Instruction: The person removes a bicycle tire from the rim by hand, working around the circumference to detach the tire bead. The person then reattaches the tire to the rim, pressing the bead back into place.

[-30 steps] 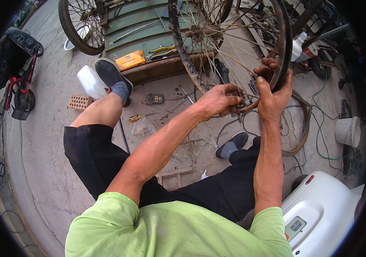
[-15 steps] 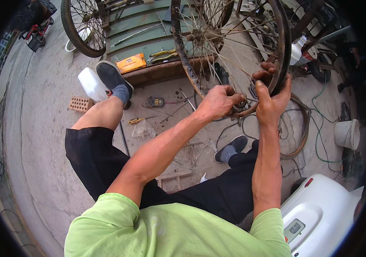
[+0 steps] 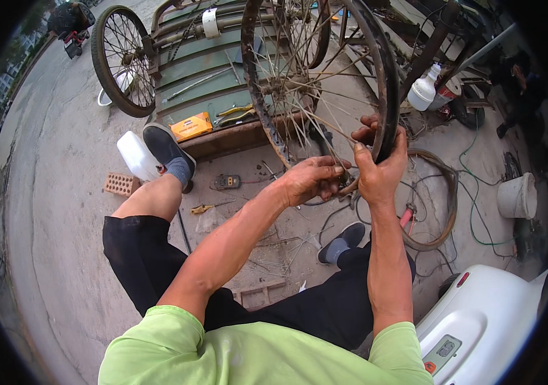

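A rusty spoked wheel (image 3: 387, 83) stands upright in front of me, its dark rim curving down to my hands. My right hand (image 3: 381, 160) is closed round the near right part of the rim, thumb on the near side and fingertips showing behind it. Just left of it, my left hand (image 3: 312, 179) has its fingers curled and pressed together at the low end of the rim, beside the spokes. What those fingers pinch is hidden.
Beyond is a green slatted cart bed (image 3: 216, 62), with an orange box (image 3: 192, 126) and yellow-handled pliers (image 3: 234, 110). A multimeter (image 3: 227, 182), screwdriver (image 3: 202, 209) and brick (image 3: 122, 184) lie on the ground. Right are a loose tire (image 3: 451, 212), bucket (image 3: 517, 197) and white vehicle body (image 3: 488, 308).
The view has shifted, and the wheel and both hands now appear further left. My left hand's fingers have curled in more, while my right hand keeps its hold on the rim.
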`<state>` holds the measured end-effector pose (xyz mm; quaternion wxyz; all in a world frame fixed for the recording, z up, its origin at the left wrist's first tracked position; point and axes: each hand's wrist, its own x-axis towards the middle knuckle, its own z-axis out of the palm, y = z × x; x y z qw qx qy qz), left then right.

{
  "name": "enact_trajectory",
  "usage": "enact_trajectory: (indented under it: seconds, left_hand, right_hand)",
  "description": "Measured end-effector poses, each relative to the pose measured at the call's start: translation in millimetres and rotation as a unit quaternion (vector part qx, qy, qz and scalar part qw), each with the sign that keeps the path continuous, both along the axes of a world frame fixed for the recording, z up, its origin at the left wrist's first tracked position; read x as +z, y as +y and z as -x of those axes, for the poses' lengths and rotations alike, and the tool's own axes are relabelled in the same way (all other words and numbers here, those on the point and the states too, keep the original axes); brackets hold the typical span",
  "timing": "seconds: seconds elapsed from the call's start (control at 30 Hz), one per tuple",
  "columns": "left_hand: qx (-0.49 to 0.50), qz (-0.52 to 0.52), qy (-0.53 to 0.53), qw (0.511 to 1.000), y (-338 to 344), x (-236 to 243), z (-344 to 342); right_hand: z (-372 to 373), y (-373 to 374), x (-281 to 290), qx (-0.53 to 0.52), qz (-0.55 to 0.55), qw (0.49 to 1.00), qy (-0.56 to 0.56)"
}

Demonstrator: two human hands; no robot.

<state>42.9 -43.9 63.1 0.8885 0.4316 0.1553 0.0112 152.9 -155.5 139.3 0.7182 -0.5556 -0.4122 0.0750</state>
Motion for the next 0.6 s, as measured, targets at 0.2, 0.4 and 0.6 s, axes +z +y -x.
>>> enact_trajectory:
  seconds: [0.2,0.4,0.6]
  left_hand:
    - [0.017,-0.369,0.133,0.919,-14.9,36.0,-3.7]
    - [0.079,-0.38,0.086,0.917,-19.6,21.0,3.5]
    - [0.053,0.019,-0.016,0.998,-14.2,4.6,2.4]
  right_hand:
    - [-0.7,-10.2,-2.1,-0.017,0.008,1.0,0.015]
    - [4.4,-6.2,1.0,-0.011,0.01,1.0,-0.025]
    - [6.1,-6.6,4.5,-0.01,0.007,1.0,-0.012]
